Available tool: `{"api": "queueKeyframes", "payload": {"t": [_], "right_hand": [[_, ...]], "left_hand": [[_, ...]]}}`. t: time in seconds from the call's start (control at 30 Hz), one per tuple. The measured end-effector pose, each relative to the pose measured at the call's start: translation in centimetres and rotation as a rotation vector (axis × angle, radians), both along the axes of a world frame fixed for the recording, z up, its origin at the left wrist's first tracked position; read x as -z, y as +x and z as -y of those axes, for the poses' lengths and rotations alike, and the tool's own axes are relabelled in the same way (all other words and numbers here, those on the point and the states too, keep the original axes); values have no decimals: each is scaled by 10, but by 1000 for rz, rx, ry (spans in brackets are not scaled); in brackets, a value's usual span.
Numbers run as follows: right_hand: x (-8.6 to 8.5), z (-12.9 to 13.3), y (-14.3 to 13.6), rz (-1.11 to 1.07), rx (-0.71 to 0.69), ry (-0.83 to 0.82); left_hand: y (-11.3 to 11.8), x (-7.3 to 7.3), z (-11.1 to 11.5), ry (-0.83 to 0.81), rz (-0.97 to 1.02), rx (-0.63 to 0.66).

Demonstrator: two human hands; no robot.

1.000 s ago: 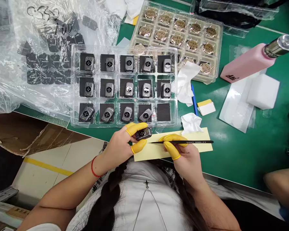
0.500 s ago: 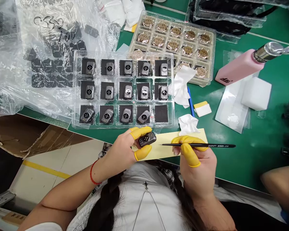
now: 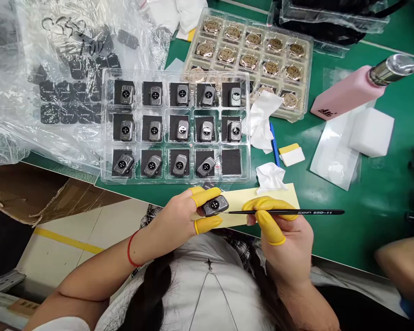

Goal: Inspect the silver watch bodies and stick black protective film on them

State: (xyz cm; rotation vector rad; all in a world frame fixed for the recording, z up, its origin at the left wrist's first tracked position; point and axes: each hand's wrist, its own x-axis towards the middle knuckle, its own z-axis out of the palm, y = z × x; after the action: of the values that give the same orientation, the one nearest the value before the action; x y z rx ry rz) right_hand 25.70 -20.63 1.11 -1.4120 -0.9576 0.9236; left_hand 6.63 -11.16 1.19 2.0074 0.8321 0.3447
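Yellow finger cots cover several fingertips of both hands. My left hand (image 3: 188, 214) grips a dark watch body (image 3: 215, 205) by its edges, its round sensor face up. Closed around black tweezers (image 3: 320, 212) marked ESD-11, my right hand (image 3: 283, 225) points their thin tip left, at the watch's right edge; whether it touches cannot be told. Beneath both hands lies a pale yellow sheet (image 3: 241, 198). Just beyond, a clear tray (image 3: 105, 151) holds several similar watches on black squares; its front right pocket has only a black square (image 3: 231, 162).
Behind stands a second tray (image 3: 308, 73) of round gold-rimmed watch parts. Plastic bags (image 3: 17, 55) cover the left. To the right are crumpled white wipes (image 3: 262, 119), a blue stick (image 3: 274, 145), a pink bottle (image 3: 348, 92) and a white block (image 3: 372, 132). Another person's arm (image 3: 402, 266) is at the right edge.
The tweezer tip, formerly apart from the watch, now meets its right edge in view. My left hand has shifted slightly right and turned the watch a little.
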Motion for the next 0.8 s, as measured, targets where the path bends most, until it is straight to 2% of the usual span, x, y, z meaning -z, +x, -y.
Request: {"api": "queueKeyframes", "payload": {"t": [0.3,0.43,0.5,0.67,0.73,0.8], "right_hand": [[3,3,0,-24,25,-7],[4,6,1,-45,102,-13],[3,5,2,-81,141,8],[1,-3,3,-203,195,35],[0,-5,3,-250,199,47],[-1,-5,3,-293,176,57]], "left_hand": [[-3,1,1,-4,-9,10],[-2,1,2,-45,-20,-37],[0,1,1,-182,18,-74],[0,3,-1,-875,323,-161],[-2,4,-3,-997,399,-152],[-5,3,-5,-1070,423,-90]]}}
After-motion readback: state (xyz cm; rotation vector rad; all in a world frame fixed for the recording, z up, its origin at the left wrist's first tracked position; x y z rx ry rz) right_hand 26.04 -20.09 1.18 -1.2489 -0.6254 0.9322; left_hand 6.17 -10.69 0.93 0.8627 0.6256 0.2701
